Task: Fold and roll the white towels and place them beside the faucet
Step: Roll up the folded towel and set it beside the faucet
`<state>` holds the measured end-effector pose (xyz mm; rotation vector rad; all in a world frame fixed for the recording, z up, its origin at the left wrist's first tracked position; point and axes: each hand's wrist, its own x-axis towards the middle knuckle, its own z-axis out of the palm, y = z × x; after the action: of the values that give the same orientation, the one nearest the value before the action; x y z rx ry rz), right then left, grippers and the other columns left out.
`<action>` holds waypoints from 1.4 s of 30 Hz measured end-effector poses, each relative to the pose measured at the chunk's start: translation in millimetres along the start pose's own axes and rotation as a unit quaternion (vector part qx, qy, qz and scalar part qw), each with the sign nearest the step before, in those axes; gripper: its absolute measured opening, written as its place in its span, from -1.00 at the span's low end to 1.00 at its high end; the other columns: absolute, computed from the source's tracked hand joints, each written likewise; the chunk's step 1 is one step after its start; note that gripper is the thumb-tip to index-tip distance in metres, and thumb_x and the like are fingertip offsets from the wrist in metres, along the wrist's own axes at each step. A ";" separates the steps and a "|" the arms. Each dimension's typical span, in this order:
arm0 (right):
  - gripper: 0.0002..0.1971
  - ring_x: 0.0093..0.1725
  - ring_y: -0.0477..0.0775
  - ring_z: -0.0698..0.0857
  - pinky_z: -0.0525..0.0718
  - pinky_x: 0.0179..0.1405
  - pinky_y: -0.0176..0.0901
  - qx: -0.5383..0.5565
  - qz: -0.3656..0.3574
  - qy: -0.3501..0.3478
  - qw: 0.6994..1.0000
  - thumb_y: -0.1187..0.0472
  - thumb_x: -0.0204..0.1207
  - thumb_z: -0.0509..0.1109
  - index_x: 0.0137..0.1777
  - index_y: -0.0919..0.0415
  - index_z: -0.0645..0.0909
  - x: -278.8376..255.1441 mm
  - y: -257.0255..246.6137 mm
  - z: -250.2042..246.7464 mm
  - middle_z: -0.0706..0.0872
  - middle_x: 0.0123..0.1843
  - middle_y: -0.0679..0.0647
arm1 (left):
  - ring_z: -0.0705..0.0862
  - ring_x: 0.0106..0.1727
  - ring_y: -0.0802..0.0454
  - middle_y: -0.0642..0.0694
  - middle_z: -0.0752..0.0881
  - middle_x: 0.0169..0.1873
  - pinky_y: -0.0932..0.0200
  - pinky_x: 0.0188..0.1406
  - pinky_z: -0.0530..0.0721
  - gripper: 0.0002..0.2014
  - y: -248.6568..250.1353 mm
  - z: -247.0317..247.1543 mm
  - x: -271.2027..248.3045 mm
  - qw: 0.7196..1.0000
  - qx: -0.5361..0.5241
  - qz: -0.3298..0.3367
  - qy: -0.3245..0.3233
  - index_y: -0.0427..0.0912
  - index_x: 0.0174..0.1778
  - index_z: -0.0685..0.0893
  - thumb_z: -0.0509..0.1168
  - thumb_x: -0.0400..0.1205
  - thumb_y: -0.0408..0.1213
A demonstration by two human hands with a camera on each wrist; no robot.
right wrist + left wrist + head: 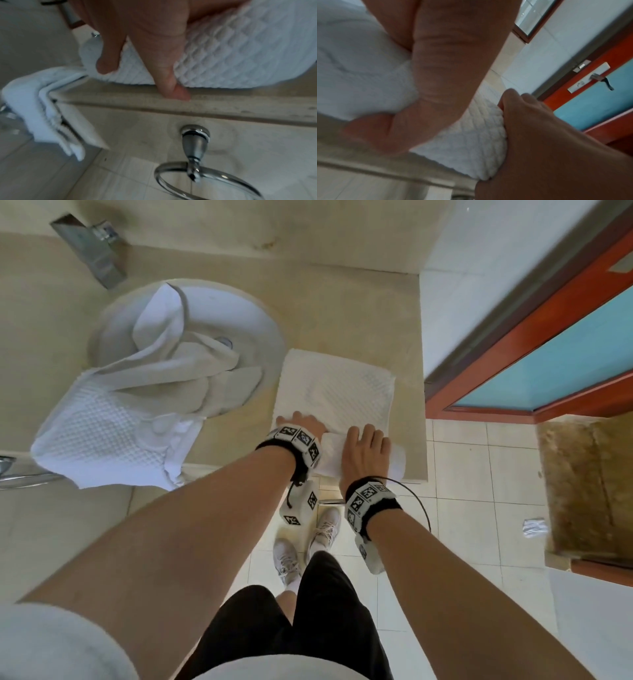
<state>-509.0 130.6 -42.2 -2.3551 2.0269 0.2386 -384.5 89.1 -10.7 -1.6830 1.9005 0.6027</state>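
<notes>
A white waffle towel [337,392] lies folded flat on the beige counter [342,302], right of the sink. Its near end is wound into a roll [394,462] along the counter's front edge. My left hand [303,422] grips the roll's left end, thumb tucked under it [368,132]. My right hand [363,448] curls over the middle of the roll [471,142], its thumb [171,83] pointing down at the counter edge. A second white towel [137,405] lies crumpled in the sink and hangs over the front edge. The chrome faucet [92,251] stands at the back left.
The round white sink basin [246,313] takes up the counter's left. A chrome towel ring [197,174] hangs below the counter front. A red-framed door with blue panels [548,354] stands to the right, with a brown mat [589,484] on the tiled floor.
</notes>
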 end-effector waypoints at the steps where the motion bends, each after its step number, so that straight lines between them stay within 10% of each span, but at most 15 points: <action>1: -0.50 0.03 0.28 0.51 0.50 0.12 0.16 0.003 -0.007 -0.023 1.000 0.46 0.14 0.27 0.15 0.24 0.47 5.5 1.8 -3.0 0.54 0.07 0.24 | 0.44 0.42 -0.16 -0.08 0.53 0.39 -0.23 0.35 0.49 -0.35 -2.9 -2.4 3.0 1.000 -0.001 0.005 -0.007 0.08 0.51 0.46 0.44 0.46 -0.22; 11: -0.33 0.44 0.31 0.36 0.33 0.45 0.29 -0.021 -0.061 -0.229 0.971 0.07 0.28 0.49 0.43 -0.04 0.38 60.3 12.8 -22.9 0.43 0.40 0.20 | 0.46 0.31 -0.11 -0.06 0.45 0.32 -0.15 0.27 0.45 -0.27 9.0 38.2 -12.3 0.978 0.044 -0.057 0.194 -0.06 0.40 0.36 0.56 0.35 -0.21; 18: -0.56 -0.01 0.29 0.56 0.54 0.09 0.17 0.014 -0.019 0.012 1.000 0.40 0.19 0.48 0.11 0.26 0.55 32.2 4.6 -6.3 0.59 0.00 0.24 | 0.44 0.37 -0.10 0.01 0.49 0.30 -0.19 0.27 0.46 -0.29 -13.5 -4.7 29.0 0.999 -0.020 0.009 0.031 0.06 0.44 0.41 0.51 0.36 -0.20; 22: -0.42 0.30 0.27 0.47 0.44 0.36 0.16 0.009 -0.060 -0.121 0.991 0.23 0.32 0.47 0.36 0.11 0.43 63.5 11.6 -18.8 0.50 0.30 0.17 | 0.43 0.39 -0.14 -0.08 0.46 0.35 -0.21 0.35 0.43 -0.28 -8.3 -5.8 30.0 0.998 -0.008 -0.042 0.041 0.01 0.45 0.37 0.51 0.37 -0.19; 28: -0.22 0.31 0.24 0.47 0.43 0.39 0.22 0.015 -0.085 -0.271 0.959 0.11 0.04 0.62 0.34 0.01 0.47 108.8 20.6 -35.8 0.56 0.23 0.10 | 0.49 0.28 -0.14 -0.12 0.46 0.32 -0.15 0.22 0.47 -0.30 -1.5 -2.2 26.3 0.983 0.064 -0.064 0.162 -0.09 0.37 0.37 0.55 0.37 -0.17; 33: -0.15 0.35 0.31 0.41 0.38 0.41 0.30 -0.025 -0.070 -0.186 0.980 0.14 0.13 0.60 0.45 0.04 0.31 102.3 17.1 -34.8 0.43 0.34 0.22 | 0.40 0.41 -0.16 -0.05 0.42 0.34 -0.26 0.37 0.44 -0.07 -14.9 -37.9 51.9 0.999 0.003 -0.038 0.021 -0.01 0.46 0.33 0.61 0.17 -0.14; 38: -0.42 0.14 0.33 0.53 0.48 0.31 0.27 0.007 -0.022 -0.059 0.998 0.36 0.24 0.50 0.30 0.21 0.45 91.4 15.8 -19.6 0.54 0.14 0.25 | 0.69 0.06 -0.11 0.02 0.69 0.16 -0.20 -0.04 0.73 -0.04 -31.0 -38.2 91.5 0.997 -0.002 0.006 -0.071 0.20 0.39 0.49 0.58 -0.04 0.04; 42: -0.32 0.24 0.31 0.46 0.42 0.36 0.20 0.024 -0.045 -0.126 0.991 0.32 0.23 0.46 0.39 0.15 0.36 116.0 20.4 -19.8 0.47 0.27 0.22 | 0.44 0.37 -0.19 -0.09 0.45 0.31 -0.36 0.37 0.41 0.04 -13.9 -48.8 71.5 0.999 0.013 -0.049 -0.011 0.04 0.48 0.33 0.64 0.05 -0.09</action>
<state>-510.6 11.3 -36.3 -2.2484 1.7878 0.4536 -381.5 2.0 -19.6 -1.7341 1.7914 0.5525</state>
